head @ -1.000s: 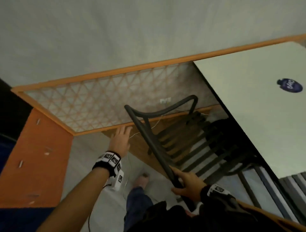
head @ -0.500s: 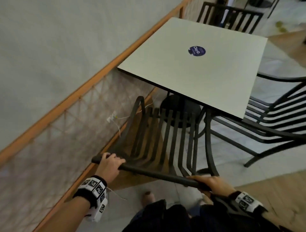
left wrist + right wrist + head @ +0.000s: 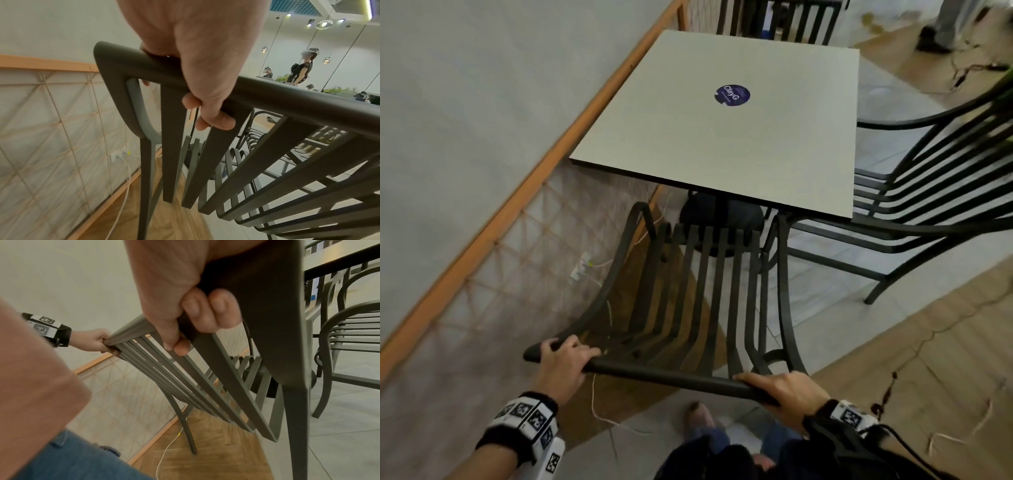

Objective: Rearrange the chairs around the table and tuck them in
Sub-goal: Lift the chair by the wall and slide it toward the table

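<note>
A dark slatted metal chair (image 3: pixel 709 291) stands in front of me, its seat facing the square pale table (image 3: pixel 688 130) with a round blue sticker. My left hand (image 3: pixel 563 359) grips the left end of the chair's top rail (image 3: pixel 664 375); the left wrist view shows the fingers (image 3: pixel 213 120) curled under the rail. My right hand (image 3: pixel 780 387) grips the rail's right end, fingers (image 3: pixel 209 308) wrapped round it. The front of the seat reaches the table's near edge, by the black pedestal base (image 3: pixel 722 219).
A second dark chair (image 3: pixel 928 192) stands at the table's right side, a third (image 3: pixel 784 20) at its far side. A wall with an orange rail (image 3: pixel 517 202) and mesh panel runs along the left. A white cable (image 3: pixel 599 407) lies on the floor.
My left hand, open beside the chair a second ago, now grips the top rail. The chair has swung round to face the table and moved closer to its edge.
</note>
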Demonstrator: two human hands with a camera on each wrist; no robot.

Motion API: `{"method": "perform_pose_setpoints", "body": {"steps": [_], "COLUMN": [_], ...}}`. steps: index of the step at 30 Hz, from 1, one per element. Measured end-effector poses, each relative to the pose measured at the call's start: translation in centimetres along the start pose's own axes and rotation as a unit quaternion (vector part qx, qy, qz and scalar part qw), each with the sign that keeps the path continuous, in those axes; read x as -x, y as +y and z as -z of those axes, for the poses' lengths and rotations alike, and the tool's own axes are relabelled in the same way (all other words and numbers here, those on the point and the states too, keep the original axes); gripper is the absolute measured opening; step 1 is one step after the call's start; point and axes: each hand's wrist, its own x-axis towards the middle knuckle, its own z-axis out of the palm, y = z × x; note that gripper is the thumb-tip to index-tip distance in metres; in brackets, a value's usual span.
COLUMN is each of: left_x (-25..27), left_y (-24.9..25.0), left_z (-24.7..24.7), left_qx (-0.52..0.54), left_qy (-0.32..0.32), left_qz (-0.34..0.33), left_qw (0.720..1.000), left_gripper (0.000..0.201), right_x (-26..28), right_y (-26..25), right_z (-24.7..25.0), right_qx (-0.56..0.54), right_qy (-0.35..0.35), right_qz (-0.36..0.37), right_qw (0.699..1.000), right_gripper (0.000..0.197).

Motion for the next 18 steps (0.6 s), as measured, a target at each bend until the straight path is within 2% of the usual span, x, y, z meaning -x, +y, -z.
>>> {"method": "perform_pose_setpoints", "body": {"steps": [4, 10, 18], "left_x": [-2.8, -6.9, -12.4], "left_y": [-1.7, -2.7, -3.3], "left_z": [1.0, 3.3, 5.8], "left_qx": [0.007, 0.047, -0.006], "left_qy": [0.005, 0.016, -0.016], "left_qz": [0.005, -0.008, -0.014], "left_qw": [1.000, 0.999, 1.000], "left_gripper": [0.036, 0.027, 0.035], "right_x": [-2.2, -5.3, -9.0], "right_y": [-0.4, -0.3, 1.1], "right_z": [1.0, 2.8, 5.1], "right_qx": [-0.003, 0.005, 0.014], "right_qy": [0.055, 0.094, 0.108], "right_qz": [-0.001, 0.000, -0.028], "right_qw": [0.998, 0.996, 0.994], "right_gripper": [0.046, 0.044, 0.049]}}
